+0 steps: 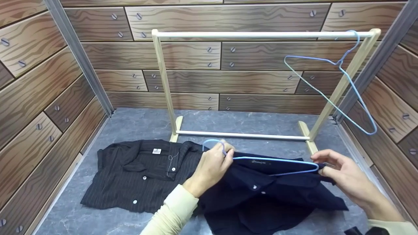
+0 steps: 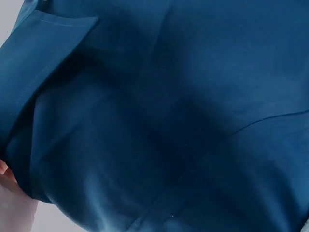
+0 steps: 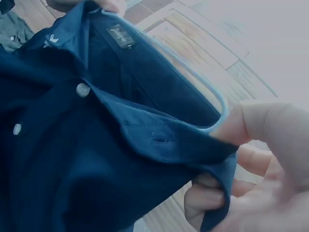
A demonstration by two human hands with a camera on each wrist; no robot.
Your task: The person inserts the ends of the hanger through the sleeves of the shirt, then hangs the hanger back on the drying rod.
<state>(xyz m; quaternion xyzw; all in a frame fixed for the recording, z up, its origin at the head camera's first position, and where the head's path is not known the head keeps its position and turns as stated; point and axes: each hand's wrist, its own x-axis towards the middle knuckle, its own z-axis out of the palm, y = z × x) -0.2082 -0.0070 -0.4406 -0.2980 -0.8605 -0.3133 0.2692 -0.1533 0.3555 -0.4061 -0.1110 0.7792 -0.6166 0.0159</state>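
My left hand (image 1: 210,166) grips a light blue wire hanger (image 1: 274,159) just below its hook. The hanger lies along the neck opening of a navy buttoned shirt (image 1: 281,187), its far end inside the shirt. With thumb and fingers, my right hand (image 1: 349,178) pinches the shirt's edge beside that end. In the right wrist view, the cloth by a buttonhole folds over the right fingers (image 3: 205,198), and the hanger's end (image 3: 224,108) sits close to the thumb. Navy cloth (image 2: 169,121) fills most of the left wrist view, with part of a hand at the lower left.
A black pinstriped shirt (image 1: 117,182) lies flat at the left, touching the navy one. Behind stands a wooden rack with a white top bar (image 1: 261,34). A second blue hanger (image 1: 339,62) hangs at its right end. Wood-patterned walls (image 1: 36,91) enclose the grey surface (image 1: 140,122).
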